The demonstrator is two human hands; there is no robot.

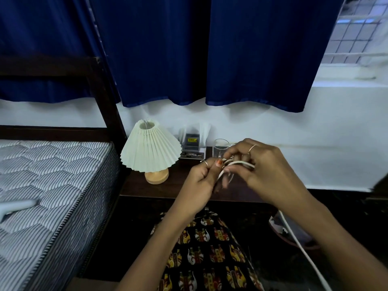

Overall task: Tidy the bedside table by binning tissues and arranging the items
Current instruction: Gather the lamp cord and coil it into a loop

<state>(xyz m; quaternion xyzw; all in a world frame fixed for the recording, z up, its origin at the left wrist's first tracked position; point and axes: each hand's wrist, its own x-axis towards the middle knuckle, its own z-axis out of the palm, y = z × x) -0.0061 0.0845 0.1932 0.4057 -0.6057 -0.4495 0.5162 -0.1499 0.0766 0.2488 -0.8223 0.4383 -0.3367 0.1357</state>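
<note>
A striped mattress (48, 185) is seen at the far left, edged by a dark bed frame (105, 85). Just right of it, on the dark bedside table (151, 191), a lamp (150, 151) with a pleated cream shade is stood on a wooden base. Behind it, against the wall, a dark box with a yellow label (191, 141) is set, and a clear glass (220, 147) is placed beside that. Above the table's middle, a coiled white cable (235, 164) is pinched by the left hand (201, 181), thumb and fingers curled on the loops; the same coil is gripped by the right hand (262, 171), fingers bent around it. A loose white cord (302, 248) is trailed down at the lower right
</note>
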